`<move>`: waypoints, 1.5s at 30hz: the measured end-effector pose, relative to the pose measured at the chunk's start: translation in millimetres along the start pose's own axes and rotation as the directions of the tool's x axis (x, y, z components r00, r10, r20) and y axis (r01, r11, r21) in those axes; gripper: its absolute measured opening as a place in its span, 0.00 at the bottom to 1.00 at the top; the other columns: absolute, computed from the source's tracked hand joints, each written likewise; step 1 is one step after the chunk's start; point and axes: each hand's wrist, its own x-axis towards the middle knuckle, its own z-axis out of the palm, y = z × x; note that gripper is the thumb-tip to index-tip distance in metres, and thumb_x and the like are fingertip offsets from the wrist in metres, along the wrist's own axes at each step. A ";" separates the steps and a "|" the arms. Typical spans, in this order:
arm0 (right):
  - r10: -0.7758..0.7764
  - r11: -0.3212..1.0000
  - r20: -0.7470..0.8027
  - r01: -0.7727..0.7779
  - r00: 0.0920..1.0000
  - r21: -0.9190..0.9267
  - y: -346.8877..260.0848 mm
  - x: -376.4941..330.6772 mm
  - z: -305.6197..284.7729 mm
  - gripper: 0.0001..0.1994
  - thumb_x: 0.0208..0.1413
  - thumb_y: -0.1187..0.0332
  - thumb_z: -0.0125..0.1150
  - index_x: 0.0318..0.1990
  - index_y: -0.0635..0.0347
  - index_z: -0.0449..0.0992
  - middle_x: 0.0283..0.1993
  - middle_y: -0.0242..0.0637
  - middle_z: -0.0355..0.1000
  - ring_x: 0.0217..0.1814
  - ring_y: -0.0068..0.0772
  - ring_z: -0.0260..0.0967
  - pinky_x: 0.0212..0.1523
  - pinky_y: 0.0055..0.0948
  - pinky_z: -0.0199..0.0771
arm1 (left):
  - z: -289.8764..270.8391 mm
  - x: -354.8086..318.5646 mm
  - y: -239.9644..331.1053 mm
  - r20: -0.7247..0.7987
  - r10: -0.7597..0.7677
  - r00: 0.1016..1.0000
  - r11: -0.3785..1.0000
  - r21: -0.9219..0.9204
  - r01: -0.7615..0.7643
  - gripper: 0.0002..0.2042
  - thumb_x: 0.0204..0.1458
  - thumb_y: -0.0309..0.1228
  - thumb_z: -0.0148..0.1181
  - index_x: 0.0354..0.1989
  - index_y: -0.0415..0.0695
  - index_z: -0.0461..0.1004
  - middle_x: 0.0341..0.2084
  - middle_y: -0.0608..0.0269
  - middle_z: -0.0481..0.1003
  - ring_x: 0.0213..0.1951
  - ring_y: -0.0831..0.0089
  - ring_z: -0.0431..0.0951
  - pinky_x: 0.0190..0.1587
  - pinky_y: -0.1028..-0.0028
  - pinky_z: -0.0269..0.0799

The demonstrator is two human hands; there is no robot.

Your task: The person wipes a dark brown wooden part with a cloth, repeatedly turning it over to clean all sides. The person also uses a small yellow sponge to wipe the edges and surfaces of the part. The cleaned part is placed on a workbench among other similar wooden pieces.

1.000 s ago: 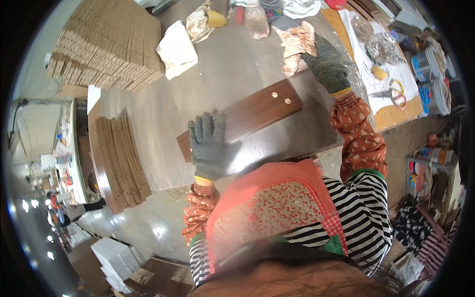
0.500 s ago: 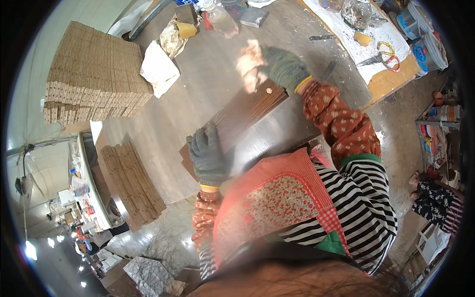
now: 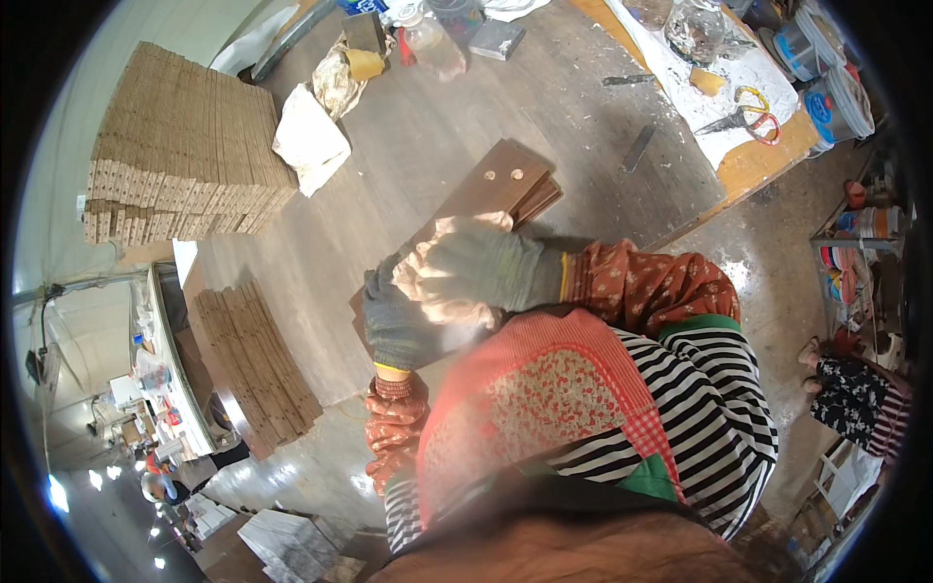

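Observation:
Several brown wooden boards lie slantwise in front of me. The top board point(image 3: 505, 167) shows two round holes at its far end, and the edges of other boards point(image 3: 540, 201) stick out beneath it. My left hand point(image 3: 397, 316), in a dark grey glove, grips the near left end of the boards. Beside it, my right hand point(image 3: 486, 264), in a grey-green glove, presses a crumpled cream-pink cloth point(image 3: 428, 277) onto the top board. The cloth covers part of the board's near half and touches the left glove. The right fingertips are partly hidden by the cloth.
A tall stack of boards point(image 3: 185, 146) stands at far left, with a lower stack point(image 3: 255, 355) nearer. White cloth point(image 3: 311, 141), a yellow sponge point(image 3: 364, 65) and a clear bottle point(image 3: 434, 47) sit at the back. Scissors point(image 3: 753, 119) and a dark flat strip point(image 3: 639, 149) lie right.
My right hand has swept the cloth from the far end of the boards toward my left hand. A flat board face with two holes now shows where narrow ridged edges showed before.

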 end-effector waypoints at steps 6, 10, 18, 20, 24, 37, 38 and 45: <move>0.050 0.966 -0.114 -0.077 0.992 -0.248 64.8 -50.3 -68.1 0.18 0.57 0.51 0.60 0.51 0.42 0.81 0.52 0.31 0.78 0.54 0.35 0.74 0.58 0.40 0.74 | -16.7 12.4 17.8 0.192 -0.107 0.976 0.985 0.156 0.077 0.46 0.38 0.34 0.72 0.72 0.46 0.62 0.57 0.46 0.73 0.56 0.44 0.70 0.61 0.53 0.68; 0.334 0.943 0.253 -0.319 0.908 -0.097 87.9 -70.7 -75.3 0.36 0.46 0.47 0.70 0.64 0.48 0.72 0.68 0.41 0.68 0.65 0.51 0.68 0.66 0.51 0.67 | -18.4 15.7 30.1 0.123 -0.104 0.987 0.976 0.203 0.077 0.35 0.50 0.46 0.65 0.65 0.42 0.68 0.52 0.44 0.73 0.50 0.45 0.73 0.54 0.51 0.71; 0.799 0.591 -0.105 -0.805 0.592 -0.043 163.4 -111.2 -91.8 0.16 0.62 0.59 0.58 0.52 0.58 0.76 0.46 0.49 0.78 0.45 0.49 0.77 0.46 0.43 0.77 | -2.8 3.7 17.9 -0.011 -0.075 0.997 0.960 0.270 0.076 0.38 0.45 0.48 0.69 0.65 0.44 0.68 0.49 0.46 0.72 0.51 0.46 0.72 0.54 0.50 0.69; 0.675 0.676 -0.323 -0.731 0.664 -0.090 170.8 -112.9 -91.6 0.15 0.63 0.57 0.58 0.45 0.59 0.80 0.41 0.50 0.79 0.39 0.50 0.78 0.41 0.44 0.78 | -4.9 3.6 19.0 0.070 -0.134 0.988 0.959 0.261 0.111 0.44 0.44 0.53 0.71 0.69 0.44 0.65 0.55 0.42 0.71 0.57 0.41 0.70 0.63 0.46 0.63; 0.903 0.403 -0.226 -0.904 0.367 0.141 150.8 -79.8 -68.7 0.15 0.58 0.57 0.64 0.47 0.56 0.81 0.40 0.50 0.80 0.39 0.51 0.78 0.44 0.42 0.78 | -14.7 15.0 34.9 0.091 -0.100 0.991 0.966 0.247 0.075 0.47 0.43 0.54 0.70 0.70 0.41 0.61 0.60 0.41 0.67 0.63 0.43 0.66 0.72 0.43 0.50; 0.571 0.782 0.192 -0.600 0.798 0.168 153.4 -61.1 -15.7 0.26 0.51 0.51 0.70 0.53 0.57 0.76 0.54 0.49 0.77 0.59 0.55 0.72 0.58 0.47 0.71 | 37.7 73.4 42.8 0.154 0.165 0.974 0.952 0.233 -0.198 0.44 0.52 0.62 0.58 0.71 0.44 0.60 0.65 0.41 0.64 0.62 0.41 0.66 0.59 0.47 0.66; 0.624 0.721 0.224 -0.662 0.749 0.207 157.3 -58.0 -11.4 0.27 0.51 0.51 0.70 0.55 0.56 0.75 0.55 0.49 0.76 0.60 0.56 0.72 0.59 0.47 0.71 | 38.2 73.2 41.5 0.163 0.156 0.974 0.962 0.198 -0.187 0.45 0.50 0.60 0.61 0.72 0.45 0.59 0.64 0.40 0.64 0.62 0.40 0.67 0.59 0.46 0.66; 0.854 0.371 0.378 -0.928 0.358 0.039 162.4 -12.9 -47.6 0.25 0.60 0.48 0.59 0.58 0.55 0.72 0.54 0.50 0.77 0.56 0.55 0.76 0.56 0.51 0.73 | 42.1 73.1 40.6 0.141 0.153 0.978 0.970 0.169 -0.176 0.48 0.47 0.58 0.66 0.74 0.44 0.58 0.64 0.36 0.65 0.62 0.38 0.67 0.61 0.44 0.64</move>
